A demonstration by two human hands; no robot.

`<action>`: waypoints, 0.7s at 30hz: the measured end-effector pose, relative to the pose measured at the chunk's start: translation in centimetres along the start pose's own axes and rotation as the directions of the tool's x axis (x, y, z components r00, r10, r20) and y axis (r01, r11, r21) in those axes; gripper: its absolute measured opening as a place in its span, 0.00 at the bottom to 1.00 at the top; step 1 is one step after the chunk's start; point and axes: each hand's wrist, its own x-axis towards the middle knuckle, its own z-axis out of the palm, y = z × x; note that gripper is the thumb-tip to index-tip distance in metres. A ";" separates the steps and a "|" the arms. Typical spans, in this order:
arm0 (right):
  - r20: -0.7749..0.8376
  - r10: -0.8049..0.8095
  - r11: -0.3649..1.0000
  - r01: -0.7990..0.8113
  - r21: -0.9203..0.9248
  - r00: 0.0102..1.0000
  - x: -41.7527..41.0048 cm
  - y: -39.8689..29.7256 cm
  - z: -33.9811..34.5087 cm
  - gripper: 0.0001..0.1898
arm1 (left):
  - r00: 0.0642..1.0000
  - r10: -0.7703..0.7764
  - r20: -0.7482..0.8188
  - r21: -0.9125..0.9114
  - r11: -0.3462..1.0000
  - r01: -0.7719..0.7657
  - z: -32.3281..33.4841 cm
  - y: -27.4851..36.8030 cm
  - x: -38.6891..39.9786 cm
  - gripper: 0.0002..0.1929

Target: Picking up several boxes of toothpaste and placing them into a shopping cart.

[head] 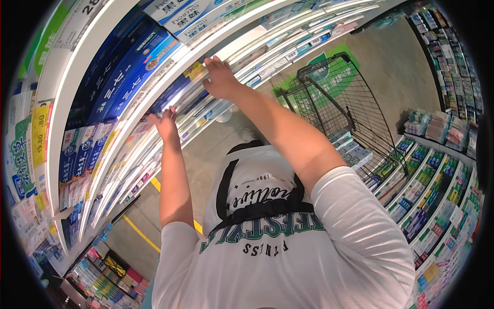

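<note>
Both my arms reach forward to a lit store shelf of boxed toothpaste. My left hand [166, 121] is at the shelf's front edge, fingers slightly spread and bent, with no item visible in it. My right hand [219, 77] lies farther right along the same shelf, its fingertips at the edge near a yellow box [194, 70], thumb apart. Between the hands, dark blue boxes [170, 92] lie on that shelf. Larger blue toothpaste boxes [127, 77] are stacked on the shelf above.
A black wire shopping cart [347, 92] stands at the right, beside stacked white and green boxes [357, 154]. Another stocked shelf unit [432, 201] fills the lower right. Packed bundles [432, 125] sit at its end. Yellow lines [141, 233] cross the floor at lower left.
</note>
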 end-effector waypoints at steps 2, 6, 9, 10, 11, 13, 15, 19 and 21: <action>-0.139 -0.014 0.994 0.028 0.105 0.990 -1.6 0.6 -1.1 0.33 | 0.997 -0.063 -0.034 -0.029 0.998 0.062 0.9 0.8 -1.8 0.41; -0.214 -0.001 0.951 0.067 0.302 0.977 -9.7 1.4 -6.2 0.27 | 0.998 0.052 -0.022 0.001 0.999 -0.052 0.2 -1.3 -5.3 0.38; -0.192 0.044 0.979 -0.004 0.206 0.980 -18.4 5.1 -9.7 0.24 | 0.965 0.212 0.156 0.309 0.917 -0.251 -1.3 -6.8 -7.2 0.32; -0.163 0.113 0.977 -0.080 0.197 0.980 -21.4 6.5 -10.6 0.23 | 0.960 0.187 0.210 0.399 0.880 -0.259 -1.3 -8.1 -8.0 0.30; -0.137 0.184 0.969 -0.156 0.190 0.973 -24.5 8.0 -11.6 0.22 | 0.951 0.161 0.265 0.484 0.830 -0.276 -1.4 -9.4 -8.6 0.28; -0.291 0.222 0.975 -0.209 0.078 0.931 -30.3 11.1 -13.4 0.21 | 0.856 -0.161 0.491 0.663 0.706 -0.248 -4.0 -13.5 -7.8 0.25; -0.397 0.361 0.907 -0.417 -0.061 0.844 -35.8 15.3 -15.6 0.21 | 0.779 -0.297 0.553 0.790 0.486 -0.375 -6.4 -19.1 -8.5 0.25; -0.693 0.601 0.566 -0.824 0.017 0.399 -47.5 23.4 -19.9 0.25 | 0.496 -0.522 0.693 0.720 0.477 -0.504 -14.5 -26.4 -7.4 0.24; -0.723 0.656 0.408 -0.907 0.099 0.216 -52.9 26.1 -19.9 0.26 | 0.386 -0.593 0.707 0.702 0.515 -0.492 -12.4 -31.0 -5.4 0.23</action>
